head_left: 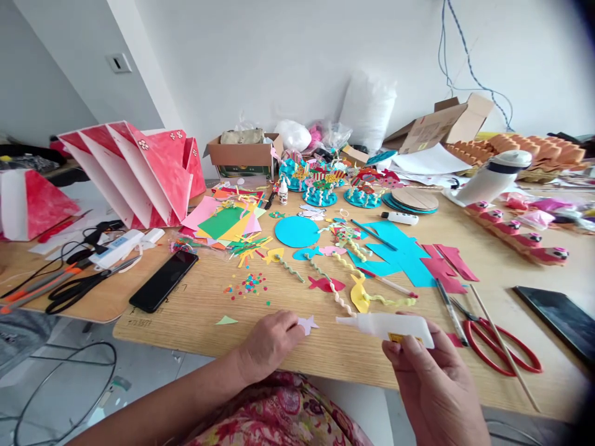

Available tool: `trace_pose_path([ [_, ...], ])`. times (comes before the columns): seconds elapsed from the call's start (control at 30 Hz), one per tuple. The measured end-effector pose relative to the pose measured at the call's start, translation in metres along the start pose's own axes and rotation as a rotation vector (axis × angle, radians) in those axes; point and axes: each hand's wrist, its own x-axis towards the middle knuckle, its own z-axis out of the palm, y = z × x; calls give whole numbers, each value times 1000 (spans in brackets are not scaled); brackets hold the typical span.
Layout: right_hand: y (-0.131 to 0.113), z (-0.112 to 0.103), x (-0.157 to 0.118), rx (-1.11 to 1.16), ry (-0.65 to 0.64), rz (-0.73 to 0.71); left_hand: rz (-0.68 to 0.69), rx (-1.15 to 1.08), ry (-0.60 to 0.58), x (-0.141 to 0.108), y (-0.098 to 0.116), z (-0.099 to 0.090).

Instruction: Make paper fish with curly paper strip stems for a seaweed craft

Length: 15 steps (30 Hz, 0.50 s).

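Note:
My left hand [269,344] rests at the table's front edge, its fingers closed on a small lilac paper cutout [308,324] with pointed tips. In my right hand [439,375] is a white squeeze glue bottle [372,323], held nearly level, its nozzle pointing left toward the cutout but apart from it. Just beyond lie a red paper fish [327,284] and a yellow paper fish [358,293], with twisted paper strips beside them. Further back is a blue paper circle [297,231]. Left of these, small coloured dots [251,284] are scattered near a green paper triangle [226,320].
Red-handled scissors [504,347], a wooden stick [506,353] and a pen [452,311] lie at right, near a dark tablet [558,325]. A black phone [164,280] and black scissors [79,291] lie left. Blue paper pieces [404,251] and finished-looking fish decorations [320,195] stand behind.

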Motion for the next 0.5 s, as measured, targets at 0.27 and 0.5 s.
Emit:
trace_pose_path([
  [0.27,5,-5,0,-71,-88,-5,-319,-464,43,9,-4,-13],
  [0.5,8,-12,1,-82,-55,44,-1036,-1560,184,24,-22,-34],
])
